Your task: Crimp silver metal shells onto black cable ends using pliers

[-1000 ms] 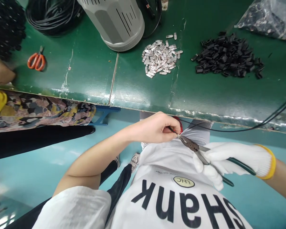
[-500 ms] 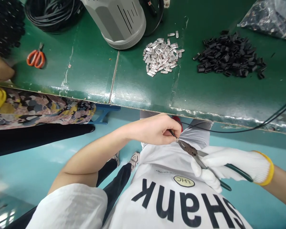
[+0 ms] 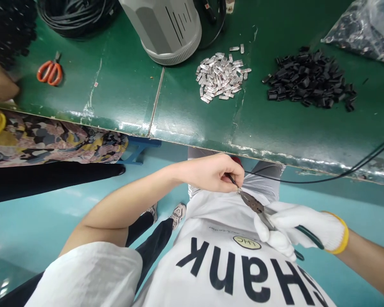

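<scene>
My bare left hand is closed in a pinch on the end of a thin black cable, held just below the bench edge in front of my white shirt. My right hand, in a white glove with a yellow cuff, grips green-handled pliers. The plier jaws meet the cable end at a small metal piece right by my left fingertips. The cable runs off to the right over the bench edge.
On the green bench lie a heap of small silver metal clips, a heap of black plastic pieces, orange scissors, a grey machine base and coiled black cables. Another person's patterned clothing shows at left.
Both hands have stayed together at the cable end. My right hand with the pliers has drawn slightly left and down; the view has shifted a little.
</scene>
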`<state>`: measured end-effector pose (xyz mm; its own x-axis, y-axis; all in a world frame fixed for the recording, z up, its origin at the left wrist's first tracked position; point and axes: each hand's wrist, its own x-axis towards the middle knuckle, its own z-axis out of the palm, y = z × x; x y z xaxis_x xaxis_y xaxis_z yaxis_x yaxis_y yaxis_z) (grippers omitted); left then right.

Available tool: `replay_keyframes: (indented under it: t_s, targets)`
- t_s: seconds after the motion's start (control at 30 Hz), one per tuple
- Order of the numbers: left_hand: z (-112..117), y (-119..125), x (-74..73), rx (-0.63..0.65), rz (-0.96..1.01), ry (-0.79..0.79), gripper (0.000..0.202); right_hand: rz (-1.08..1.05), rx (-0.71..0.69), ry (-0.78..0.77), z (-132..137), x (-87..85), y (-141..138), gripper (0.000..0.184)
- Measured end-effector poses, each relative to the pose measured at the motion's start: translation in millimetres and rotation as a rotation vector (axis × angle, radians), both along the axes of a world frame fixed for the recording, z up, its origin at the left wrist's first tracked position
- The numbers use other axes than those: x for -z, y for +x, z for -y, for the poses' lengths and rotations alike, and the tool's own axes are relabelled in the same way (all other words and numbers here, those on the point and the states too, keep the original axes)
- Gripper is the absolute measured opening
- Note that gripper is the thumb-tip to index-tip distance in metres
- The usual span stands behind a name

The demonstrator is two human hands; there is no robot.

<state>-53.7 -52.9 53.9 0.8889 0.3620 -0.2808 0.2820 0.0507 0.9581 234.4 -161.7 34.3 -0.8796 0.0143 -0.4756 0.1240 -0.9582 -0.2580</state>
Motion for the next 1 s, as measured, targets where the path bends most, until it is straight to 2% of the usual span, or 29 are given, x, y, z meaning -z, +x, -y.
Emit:
replay_keyframes:
  t_s: [0.07,0.13,0.2,0.3,0.33,0.4,0.47,0.53,0.63,0.7,0.83,1.0]
  targets:
    - [1,0,0.7,-0.026,-0.001,-0.058,0.008,-0.002,0.007,0.011,-5,-2.0,0,0.041]
    - [3,-1,0.4,-0.088,0.004,-0.124,0.006,0.029,-0.098,0.175,-13,-9.5,1,0.042]
    - [7,-1,-0.7,-0.201,0.003,-0.168,0.005,0.195,-0.283,0.507,-20,-20.8,3,0.045]
    - [16,2,-1.6,-0.438,-0.008,-0.141,0.005,0.752,-0.460,1.105,-22,-35.4,4,0.055]
    - [20,3,-1.3,-0.519,-0.017,-0.112,0.005,0.924,-0.486,1.282,-22,-37.8,3,0.054]
    - [27,8,-0.3,-0.647,-0.032,-0.051,0.006,1.117,-0.506,1.601,-21,-39.2,2,0.047]
    - [34,13,0.9,-0.724,-0.046,-0.007,0.007,1.183,-0.477,1.854,-24,-38.5,0,0.041]
    - [38,17,1.7,-0.780,-0.041,0.020,0.009,1.236,-0.434,2.016,-29,-38.3,-1,0.037]
    - [42,22,2.2,-0.851,-0.019,0.042,0.010,1.268,-0.413,2.145,-37,-40.1,-1,0.033]
    - [44,24,2.2,-0.886,-0.015,0.054,0.011,1.242,-0.380,2.166,-39,-41.6,-2,0.031]
    - [44,27,0.5,-0.929,-0.014,0.073,0.013,1.215,-0.288,2.091,-39,-46.5,-7,0.037]
    - [41,27,-0.1,-0.941,0.009,0.156,0.013,1.154,-0.132,1.893,-48,-54.2,-10,0.017]
